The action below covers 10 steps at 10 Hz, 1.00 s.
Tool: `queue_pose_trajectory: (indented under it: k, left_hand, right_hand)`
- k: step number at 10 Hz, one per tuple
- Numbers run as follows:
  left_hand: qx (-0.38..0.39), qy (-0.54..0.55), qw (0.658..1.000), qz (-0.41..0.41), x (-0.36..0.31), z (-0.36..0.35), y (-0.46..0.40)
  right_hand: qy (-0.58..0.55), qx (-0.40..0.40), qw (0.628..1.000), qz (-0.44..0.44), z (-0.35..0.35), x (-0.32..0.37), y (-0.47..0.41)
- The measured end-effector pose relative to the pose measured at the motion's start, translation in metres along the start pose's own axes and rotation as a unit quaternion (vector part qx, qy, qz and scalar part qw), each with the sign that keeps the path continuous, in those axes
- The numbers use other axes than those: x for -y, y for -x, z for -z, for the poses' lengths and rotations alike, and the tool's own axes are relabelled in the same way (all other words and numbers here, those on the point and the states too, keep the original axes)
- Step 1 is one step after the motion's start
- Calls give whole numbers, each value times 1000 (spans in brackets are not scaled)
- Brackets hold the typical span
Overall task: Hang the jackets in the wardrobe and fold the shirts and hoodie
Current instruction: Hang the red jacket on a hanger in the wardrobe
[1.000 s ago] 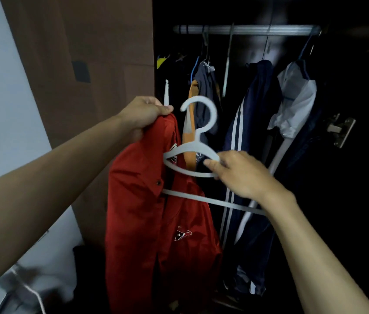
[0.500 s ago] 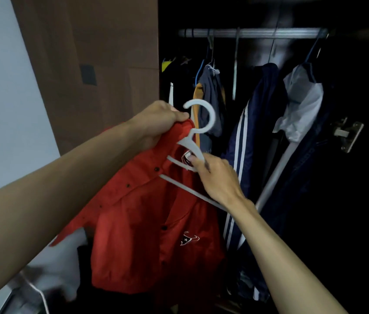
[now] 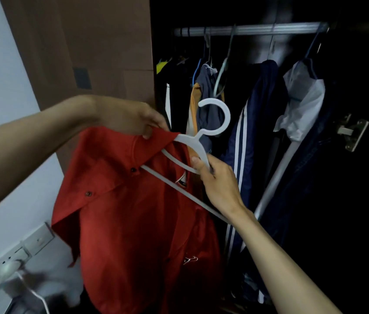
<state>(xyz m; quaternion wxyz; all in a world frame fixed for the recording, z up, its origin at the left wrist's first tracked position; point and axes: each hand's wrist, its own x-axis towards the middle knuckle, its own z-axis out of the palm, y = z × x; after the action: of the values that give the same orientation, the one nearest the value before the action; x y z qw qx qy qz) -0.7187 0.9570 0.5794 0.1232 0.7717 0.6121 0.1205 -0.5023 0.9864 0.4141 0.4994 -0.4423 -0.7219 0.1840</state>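
A moment ago the white hanger (image 3: 198, 143) sat outside the red jacket (image 3: 133, 211); now its left arm has slid under the shoulder that my left hand (image 3: 133, 118) pinches shut at the collar. My right hand (image 3: 215, 177) stays closed around the hanger's other arm, in front of the open wardrobe. One shoulder looks seated, I judge; the second remains before the hook can go on the rail (image 3: 247, 30).

Left hand (image 3: 133, 118) at frame centre-left, fingers pinched closed, right hand (image 3: 215, 177) just right of centre, fingers curled in a grip, both forearms reaching in from the lower corners
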Motion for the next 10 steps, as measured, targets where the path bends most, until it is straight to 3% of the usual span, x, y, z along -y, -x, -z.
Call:
queue_pose_trajectory:
  k: [1,3,4,5,6,7,8,9,10]
  left_hand:
    - [58,-165,983,-65,68,19,-44]
    - [0,-178,976,-128,37,9,-34]
    - [-4,-149,976,-162,32,12,-31]
    - [-55,-123,976,-168,41,24,-33]
    - [-86,-101,980,-150,49,37,-33]
    - [-91,-68,983,-148,42,46,-35]
    - [-98,-24,981,-162,29,51,-40]
    - [-107,-2,981,-163,23,55,-40]
    - [-119,19,979,-164,29,58,-36]
  right_hand:
    - [-30,20,999,-6,3,-5,0]
    - [-172,67,982,-43,2,-9,-3]
    - [-40,-1,998,-40,16,-8,-9]
    - [64,-234,969,53,34,4,11]
    - [11,-196,978,69,18,18,52]
    - [80,110,984,-117,-25,7,70]
    - [32,248,941,-229,-62,-20,59]
    - [-73,241,927,-278,-83,-32,42]
    - [-80,211,938,-263,-88,-43,34]
